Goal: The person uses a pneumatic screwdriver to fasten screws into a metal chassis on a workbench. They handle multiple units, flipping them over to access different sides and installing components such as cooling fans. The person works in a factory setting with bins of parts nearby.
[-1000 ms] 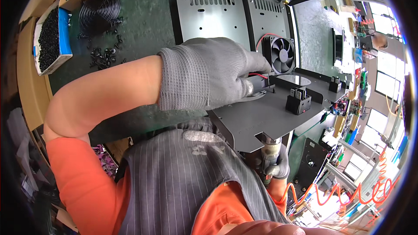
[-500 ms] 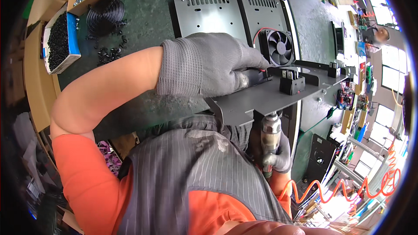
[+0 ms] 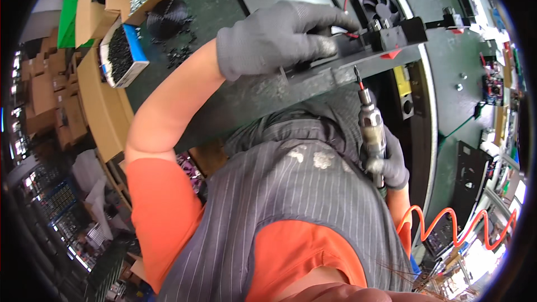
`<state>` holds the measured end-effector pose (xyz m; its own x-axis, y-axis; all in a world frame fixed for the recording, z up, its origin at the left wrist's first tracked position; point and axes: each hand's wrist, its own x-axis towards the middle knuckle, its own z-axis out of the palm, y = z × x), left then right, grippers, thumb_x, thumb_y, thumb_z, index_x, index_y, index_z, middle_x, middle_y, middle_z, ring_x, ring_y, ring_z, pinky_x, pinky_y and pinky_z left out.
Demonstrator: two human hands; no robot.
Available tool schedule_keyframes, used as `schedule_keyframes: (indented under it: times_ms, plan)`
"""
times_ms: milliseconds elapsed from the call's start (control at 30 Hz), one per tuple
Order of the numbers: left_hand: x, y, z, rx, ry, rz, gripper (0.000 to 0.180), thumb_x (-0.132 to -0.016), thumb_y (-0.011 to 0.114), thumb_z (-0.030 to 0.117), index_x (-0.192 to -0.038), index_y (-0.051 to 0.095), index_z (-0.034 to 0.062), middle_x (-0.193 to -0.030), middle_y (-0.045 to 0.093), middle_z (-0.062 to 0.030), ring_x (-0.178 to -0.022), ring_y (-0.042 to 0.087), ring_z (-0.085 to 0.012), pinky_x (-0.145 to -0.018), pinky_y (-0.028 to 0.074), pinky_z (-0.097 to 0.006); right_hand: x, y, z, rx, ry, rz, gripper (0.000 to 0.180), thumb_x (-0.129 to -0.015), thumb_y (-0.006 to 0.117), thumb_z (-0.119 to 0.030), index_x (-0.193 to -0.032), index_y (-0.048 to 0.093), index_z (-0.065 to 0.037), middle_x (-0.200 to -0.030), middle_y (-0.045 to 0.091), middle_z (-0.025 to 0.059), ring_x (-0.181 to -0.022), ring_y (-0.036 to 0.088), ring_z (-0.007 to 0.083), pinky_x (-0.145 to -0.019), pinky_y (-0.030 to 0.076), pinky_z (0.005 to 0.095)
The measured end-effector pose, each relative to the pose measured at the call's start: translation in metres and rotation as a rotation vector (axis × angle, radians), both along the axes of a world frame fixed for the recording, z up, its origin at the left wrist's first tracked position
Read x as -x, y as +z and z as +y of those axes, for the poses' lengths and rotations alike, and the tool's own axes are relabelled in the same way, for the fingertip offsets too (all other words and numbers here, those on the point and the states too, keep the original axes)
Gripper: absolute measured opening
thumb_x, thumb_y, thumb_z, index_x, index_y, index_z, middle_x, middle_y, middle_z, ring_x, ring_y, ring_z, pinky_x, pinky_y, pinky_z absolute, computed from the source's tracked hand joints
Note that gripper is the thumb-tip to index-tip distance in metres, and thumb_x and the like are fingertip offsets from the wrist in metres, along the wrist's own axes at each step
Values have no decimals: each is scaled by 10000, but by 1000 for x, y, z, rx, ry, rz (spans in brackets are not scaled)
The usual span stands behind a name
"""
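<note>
Seemingly mid-fastening, the grey-gloved left hand (image 3: 279,36) presses flat on the tilted dark grey metal chassis plate (image 3: 335,70) at upper centre, while the right hand (image 3: 389,162) clasps the silver pneumatic screwdriver (image 3: 372,126), bit just beneath the plate's edge.

Both hands wear grey knitted gloves: the left hand (image 3: 279,36) at upper centre, the right hand (image 3: 390,162) at centre right. An orange short-sleeved shirt (image 3: 162,207) fills the lower left, under a grey pinstriped apron (image 3: 291,190) with pale smudges.
</note>
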<state>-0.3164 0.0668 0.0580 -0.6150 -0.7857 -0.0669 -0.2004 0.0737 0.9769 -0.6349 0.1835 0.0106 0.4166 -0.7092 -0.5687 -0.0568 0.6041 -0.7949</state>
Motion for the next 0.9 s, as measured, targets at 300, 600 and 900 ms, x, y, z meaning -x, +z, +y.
schedule_keyframes:
  times_ms: [300, 600, 900]
  plan:
    - [-115, 33, 64, 469, 814, -482, 293, -851, 586, 192, -1119, 635, 81, -1024, 658, -103, -957, 619, -244, -868, 476, -344, -4, -54, 5, 92, 97, 55, 772, -619, 781, -269, -1268, 474, 15, -998, 555, 10, -864, 506, 105, -785, 422, 257]
    - [-125, -52, 123, 655, 675, -1097, 172, -797, 605, 177, -956, 670, 166, -939, 628, -42, -885, 595, -243, -758, 491, -360, -8, -57, 7, 108, 77, -4, 718, -641, 797, -316, -1206, 488, 1, -816, 529, -23, -692, 489, 61, -617, 409, 211]
    - [-103, -55, 79, 551, 342, -1435, 165, -791, 594, 181, -927, 671, 129, -870, 661, -86, -816, 638, -272, -686, 512, -392, -9, -66, 16, 115, 30, 24, 721, -652, 777, -297, -1239, 477, -5, -823, 506, -32, -702, 472, 65, -629, 403, 214]
